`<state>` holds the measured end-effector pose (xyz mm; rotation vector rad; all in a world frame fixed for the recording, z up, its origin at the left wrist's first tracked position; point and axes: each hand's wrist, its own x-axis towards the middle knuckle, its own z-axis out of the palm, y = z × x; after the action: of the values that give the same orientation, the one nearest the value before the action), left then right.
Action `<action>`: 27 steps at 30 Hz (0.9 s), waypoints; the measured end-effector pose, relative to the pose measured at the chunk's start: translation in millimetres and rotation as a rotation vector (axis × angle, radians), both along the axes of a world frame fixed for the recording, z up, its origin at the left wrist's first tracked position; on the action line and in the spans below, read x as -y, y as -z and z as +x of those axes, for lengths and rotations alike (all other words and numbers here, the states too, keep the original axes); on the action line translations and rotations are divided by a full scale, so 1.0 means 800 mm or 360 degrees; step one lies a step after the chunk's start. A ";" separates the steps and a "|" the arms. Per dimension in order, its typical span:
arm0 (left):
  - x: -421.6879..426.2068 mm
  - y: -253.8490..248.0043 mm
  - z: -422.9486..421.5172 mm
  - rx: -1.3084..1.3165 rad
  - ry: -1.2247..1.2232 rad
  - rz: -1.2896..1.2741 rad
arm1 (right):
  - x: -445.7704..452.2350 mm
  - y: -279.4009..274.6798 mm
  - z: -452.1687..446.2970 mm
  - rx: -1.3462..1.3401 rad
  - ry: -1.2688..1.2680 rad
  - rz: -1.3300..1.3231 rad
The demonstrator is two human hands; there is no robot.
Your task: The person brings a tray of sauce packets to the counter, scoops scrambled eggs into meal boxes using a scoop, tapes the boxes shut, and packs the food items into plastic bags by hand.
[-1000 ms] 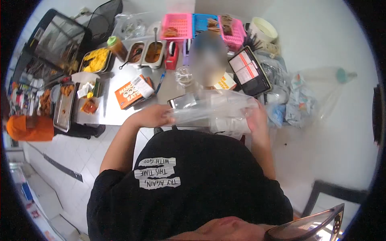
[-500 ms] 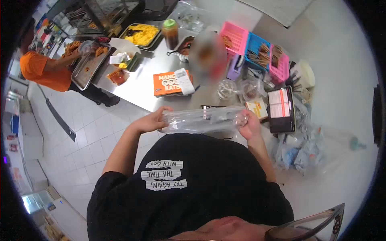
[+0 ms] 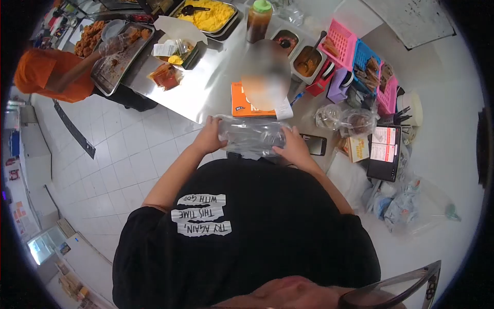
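Clear plastic bag (image 3: 251, 136) lies between both hands (image 3: 208, 137), gripped at each end.

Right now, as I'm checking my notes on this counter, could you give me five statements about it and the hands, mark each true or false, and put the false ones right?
1. The left hand and right hand both hold clear plastic. True.
2. The phone lies left of the left hand. False: it lies right of the right hand.
3. The bottle has a green cap. True.
4. The yellow food sits in a basket. False: it is in a metal tray.
5. The blue basket stands between two pink baskets. True.
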<state>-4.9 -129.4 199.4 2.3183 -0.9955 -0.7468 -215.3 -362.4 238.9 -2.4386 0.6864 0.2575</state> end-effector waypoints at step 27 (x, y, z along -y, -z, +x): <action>0.067 0.007 0.094 -0.0322 -0.0257 -0.0455 | 0.116 0.043 0.045 0.0628 0.0920 0.0741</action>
<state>70.3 -182.9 193.8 2.0049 -0.7609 -0.7072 -179.0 -455.4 204.2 -1.6939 0.9800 -0.2627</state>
